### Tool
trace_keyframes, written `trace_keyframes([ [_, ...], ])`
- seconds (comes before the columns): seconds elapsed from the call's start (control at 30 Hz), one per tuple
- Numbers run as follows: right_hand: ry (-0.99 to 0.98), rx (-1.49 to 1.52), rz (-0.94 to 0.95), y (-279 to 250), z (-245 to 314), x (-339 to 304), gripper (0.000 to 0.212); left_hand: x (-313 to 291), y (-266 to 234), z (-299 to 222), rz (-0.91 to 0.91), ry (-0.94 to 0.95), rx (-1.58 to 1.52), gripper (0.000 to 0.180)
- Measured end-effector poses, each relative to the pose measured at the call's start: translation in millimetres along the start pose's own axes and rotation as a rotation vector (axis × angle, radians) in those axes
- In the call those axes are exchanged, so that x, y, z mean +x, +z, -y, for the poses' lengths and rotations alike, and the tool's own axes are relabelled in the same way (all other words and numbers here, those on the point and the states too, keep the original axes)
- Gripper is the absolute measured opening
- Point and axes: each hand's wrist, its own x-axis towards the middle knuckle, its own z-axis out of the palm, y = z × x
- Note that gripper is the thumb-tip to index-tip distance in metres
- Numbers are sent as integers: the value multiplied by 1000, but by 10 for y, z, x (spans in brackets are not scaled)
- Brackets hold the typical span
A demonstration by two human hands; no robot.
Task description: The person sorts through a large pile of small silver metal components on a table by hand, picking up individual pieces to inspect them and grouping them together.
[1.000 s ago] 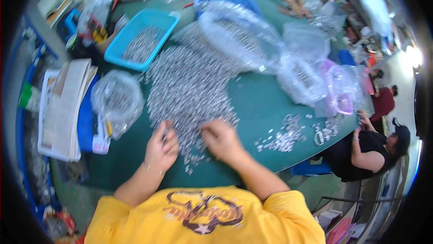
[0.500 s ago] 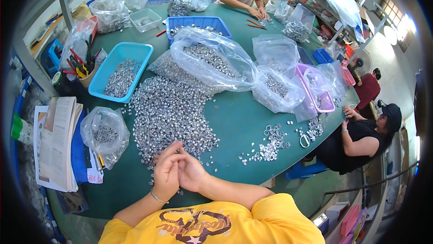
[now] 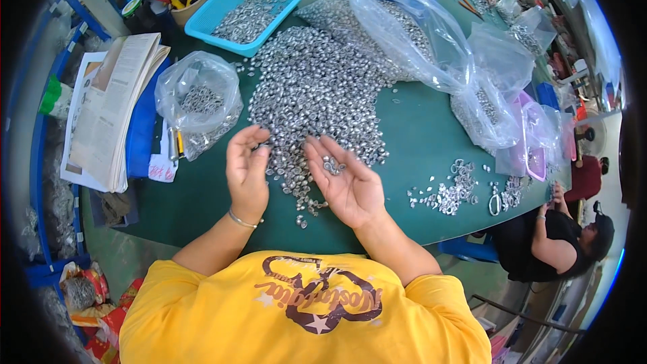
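Observation:
My right hand (image 3: 347, 189) is palm up with its fingers stretched out, over the near edge of a big heap of small silver metal pieces (image 3: 317, 88). Several small silver oval pieces (image 3: 332, 164) rest in its cupped palm. To the left, my left hand (image 3: 247, 172) is raised with fingers curled toward the thumb. A tiny glint shows between thumb and fingertips, too small to name. A bracelet circles the left wrist. Loose metal pieces (image 3: 301, 221) trail from the heap toward me on the green table (image 3: 202, 206).
Left of the heap stand a clear bag (image 3: 199, 81) of metal parts, a stack of papers (image 3: 121, 108) and a turquoise basket (image 3: 195, 27). Big plastic bags (image 3: 465, 61) and a purple tray (image 3: 536, 162) lie to the right. Two persons work at the table's far and right sides.
My hands were together at the heap's near edge; now they are apart, the right one turned up showing pieces in its palm. The view has shifted, so the table appears higher and further right.

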Motion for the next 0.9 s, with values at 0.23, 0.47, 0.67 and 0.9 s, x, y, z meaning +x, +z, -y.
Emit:
trace_keyframes([
  [0.23, -91, -474, -193, 5, 738, 80, 20, 15, -36, 97, -49, -8, -17, 22],
  [0.47, -598, -419, -166, 980, 1841, 823, 28, 73, -78, 118, -43, 9, -22, 17],
  [0.67, -911, -952, -343, 834, 2142, 1077, 29, 96, -43, 127, -63, -20, -78, 15],
  [0.9, -697, -2488, 413, -43, 364, 58, 38, 66, -54, 5, 286, 227, 531, 9],
])
